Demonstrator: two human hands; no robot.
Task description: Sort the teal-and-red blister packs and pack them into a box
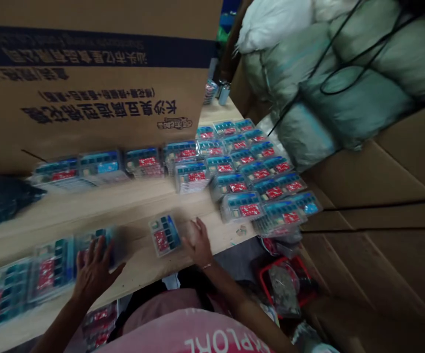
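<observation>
Clear pack (164, 235) lies alone on the table (135, 206), just beside the right hand (198, 242), which is blurred, so I cannot tell its grip. The left hand (94, 264) is spread over another pack (81, 241). Farther away, many stacks (260, 174) already stand in rows; the lone pack seems not stacked.

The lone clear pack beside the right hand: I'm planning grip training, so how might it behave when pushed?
The pack probably keeps its shape: its edges look straight and boxy. Lying flat on the pale tabletop, it would likely slide rather than roll.
</observation>
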